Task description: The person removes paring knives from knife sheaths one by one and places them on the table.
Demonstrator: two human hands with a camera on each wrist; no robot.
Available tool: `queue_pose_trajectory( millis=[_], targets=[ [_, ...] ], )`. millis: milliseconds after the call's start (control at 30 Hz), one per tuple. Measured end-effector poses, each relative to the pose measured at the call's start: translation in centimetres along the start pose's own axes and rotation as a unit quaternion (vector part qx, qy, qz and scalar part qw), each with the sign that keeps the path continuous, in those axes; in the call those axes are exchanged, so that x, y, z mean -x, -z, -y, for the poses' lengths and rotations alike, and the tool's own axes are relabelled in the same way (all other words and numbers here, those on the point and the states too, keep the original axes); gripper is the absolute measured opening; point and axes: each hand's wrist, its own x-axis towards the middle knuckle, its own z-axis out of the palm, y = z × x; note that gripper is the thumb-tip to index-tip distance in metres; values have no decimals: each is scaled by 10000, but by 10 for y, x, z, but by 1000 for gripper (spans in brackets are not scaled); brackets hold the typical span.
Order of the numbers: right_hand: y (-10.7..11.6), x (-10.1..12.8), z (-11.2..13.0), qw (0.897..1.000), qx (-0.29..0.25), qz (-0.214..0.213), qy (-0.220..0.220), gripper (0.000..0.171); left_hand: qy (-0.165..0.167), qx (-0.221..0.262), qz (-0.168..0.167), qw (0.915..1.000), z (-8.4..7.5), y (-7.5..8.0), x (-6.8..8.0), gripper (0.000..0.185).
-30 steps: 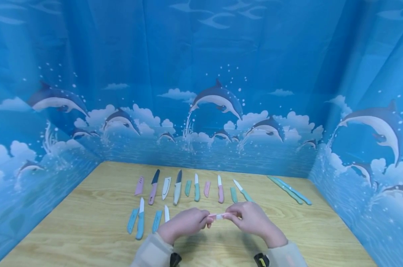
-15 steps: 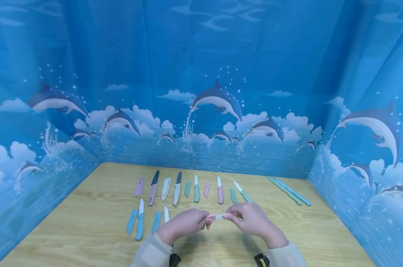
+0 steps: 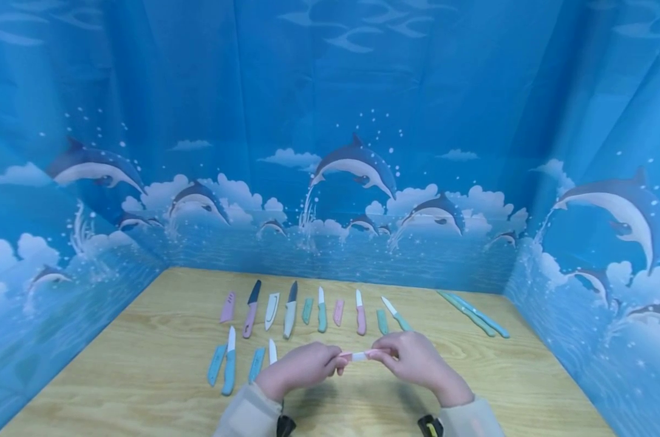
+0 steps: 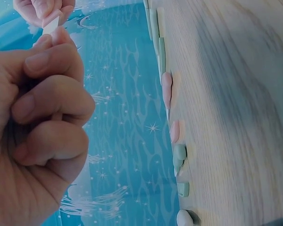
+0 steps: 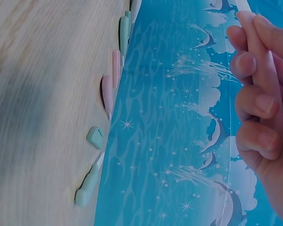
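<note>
Desk [image 3: 144, 376]: light wood-grain top, pale yellow-brown, grain running left to right. It fills the lower part of the head view and narrows toward the far edge.

Backdrop [image 3: 330, 91]: blue printed sheet enclosing the desk on the left, far and right sides, meeting the desk at its edges. The print shows leaping dolphins [image 3: 357, 167], white clouds, splashes and a band of sea. The sheet hangs with vertical folds, most visible at the right.

Light: even and soft, with faint shadows on the near desk.
</note>
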Motion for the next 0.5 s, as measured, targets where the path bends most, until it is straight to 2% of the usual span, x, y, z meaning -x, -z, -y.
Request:
queue_pose_trajectory(
  millis=[500],
  targets=[
    [1,0,-4,9998,40,-134,130,20,63,-132,75,9999,-1,4,-1,30]
  ],
)
